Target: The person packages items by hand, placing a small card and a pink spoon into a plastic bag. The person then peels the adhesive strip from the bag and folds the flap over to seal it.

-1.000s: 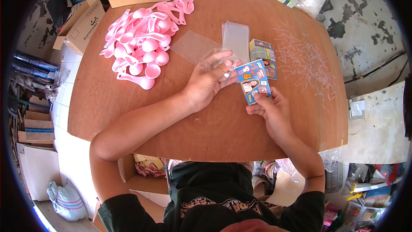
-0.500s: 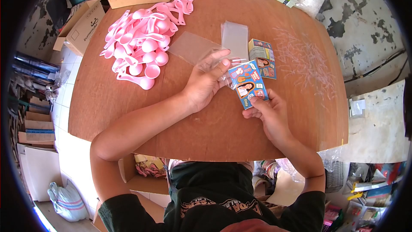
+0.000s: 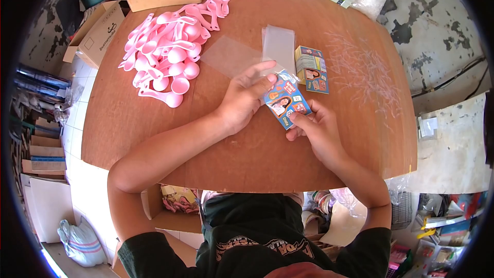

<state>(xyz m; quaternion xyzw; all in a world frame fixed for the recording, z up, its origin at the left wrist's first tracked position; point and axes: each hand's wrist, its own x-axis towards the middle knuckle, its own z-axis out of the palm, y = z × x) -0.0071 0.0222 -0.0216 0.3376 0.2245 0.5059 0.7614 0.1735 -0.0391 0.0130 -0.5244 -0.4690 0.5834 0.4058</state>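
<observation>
The blue printed card (image 3: 286,101) sits near the middle of the round wooden table (image 3: 257,149), pinched at its lower end by my right hand while its upper end goes into a clear plastic sleeve (image 3: 278,78). At ten o'clock from the card lies the heap of pink plastic spoons (image 3: 167,54), within easy reach of my left arm. My left hand (image 3: 242,100), at nine o'clock from the card, is closed on the sleeve's mouth, thumb and fingers holding the film taut so the card can slide in. Just above, at twelve o'clock, lies the stack of empty sleeves (image 3: 279,44). At one o'clock rests the stack of printed cards (image 3: 311,64). My right hand (image 3: 314,131), at five o'clock, grips the card's lower edge, angling it toward the opening.
</observation>
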